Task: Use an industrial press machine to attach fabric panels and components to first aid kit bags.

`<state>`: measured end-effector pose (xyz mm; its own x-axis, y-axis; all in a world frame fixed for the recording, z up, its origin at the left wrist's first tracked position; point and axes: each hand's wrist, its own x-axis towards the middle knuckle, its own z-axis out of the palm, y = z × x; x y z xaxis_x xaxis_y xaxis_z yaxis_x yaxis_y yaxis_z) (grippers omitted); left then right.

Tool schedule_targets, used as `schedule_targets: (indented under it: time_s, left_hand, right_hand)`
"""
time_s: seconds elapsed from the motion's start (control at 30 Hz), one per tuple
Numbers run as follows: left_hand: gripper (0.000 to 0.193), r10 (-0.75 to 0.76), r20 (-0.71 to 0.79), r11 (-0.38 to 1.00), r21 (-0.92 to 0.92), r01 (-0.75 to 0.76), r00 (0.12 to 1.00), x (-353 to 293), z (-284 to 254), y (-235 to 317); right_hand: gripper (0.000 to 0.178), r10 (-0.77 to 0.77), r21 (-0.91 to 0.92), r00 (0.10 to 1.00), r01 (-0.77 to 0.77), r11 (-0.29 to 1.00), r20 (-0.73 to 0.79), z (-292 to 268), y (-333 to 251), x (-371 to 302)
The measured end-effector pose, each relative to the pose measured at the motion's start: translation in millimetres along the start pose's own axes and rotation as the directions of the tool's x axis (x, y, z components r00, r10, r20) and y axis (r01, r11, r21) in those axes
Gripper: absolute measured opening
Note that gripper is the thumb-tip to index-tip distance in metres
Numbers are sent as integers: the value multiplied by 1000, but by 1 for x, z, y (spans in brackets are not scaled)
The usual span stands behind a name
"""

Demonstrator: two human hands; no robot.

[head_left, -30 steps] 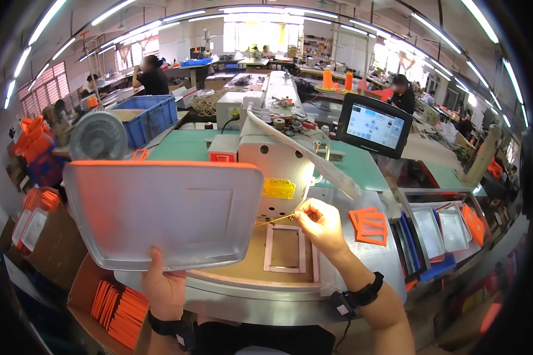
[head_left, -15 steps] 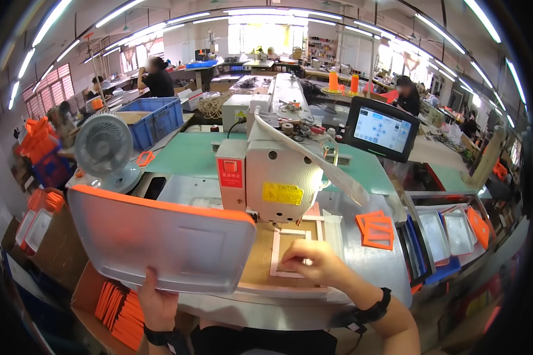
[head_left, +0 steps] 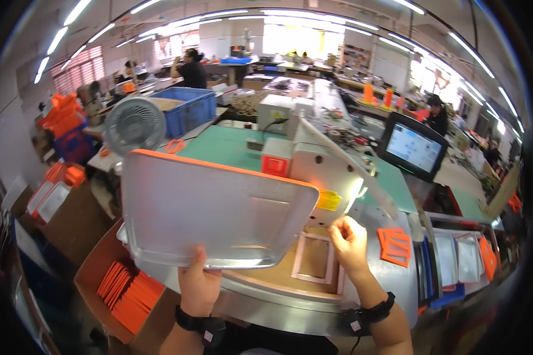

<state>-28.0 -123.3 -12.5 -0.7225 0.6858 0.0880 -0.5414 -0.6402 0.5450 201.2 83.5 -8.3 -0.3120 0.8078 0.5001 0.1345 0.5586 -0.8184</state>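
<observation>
Grasping a grey rectangular panel (head_left: 219, 207), likely light, best held rimwise, left fingers (head_left: 199, 257) clenched; right of it, right fingers (head_left: 352, 228) pinched, contents unclear.

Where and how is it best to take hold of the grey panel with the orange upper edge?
Probably by the lower rim, coming from below on the person's side, as the left hand does. The grey panel is held up at a tilt with that rim lowest; its broad near face shows no handle, and the machine crowds its far side.
</observation>
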Motion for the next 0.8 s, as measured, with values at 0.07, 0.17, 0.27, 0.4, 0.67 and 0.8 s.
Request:
schedule_targets:
  time_s: [0.07, 0.17, 0.27, 0.4, 0.67, 0.8]
  left_hand:
    - [33, 8, -29, 999, -51, -10, 1000, 1, -3, 6]
    - [33, -4, -71, 997, -83, -2, 997, 5, -24, 17]
    - [33, -7, -171, 997, -80, -6, 985, 4, -37, 29]
    - [32, -22, -281, 994, -108, -8, 960, 6, -50, 38]
    - [39, -216, 184, 784, -553, 283, 959, 24, -67, 49]
    - [53, -287, 593, 426, -625, 655, 752, 43, -52, 50]
  right_hand:
    - [11, 163, 44, 980, -169, 985, 115, 3, 11, -5]
    - [4, 181, 13, 890, -205, 979, 419, 7, -12, -25]
    - [22, -94, 54, 410, 107, 993, 907, 15, -68, -49]
    - [24, -178, 181, 132, -15, 983, 975, 22, -104, -58]
    - [21, 1, -5, 186, 19, 1000, 983, 16, -76, -49]
    - [18, 52, -55, 318, 1, 998, 947, 19, -98, -57]
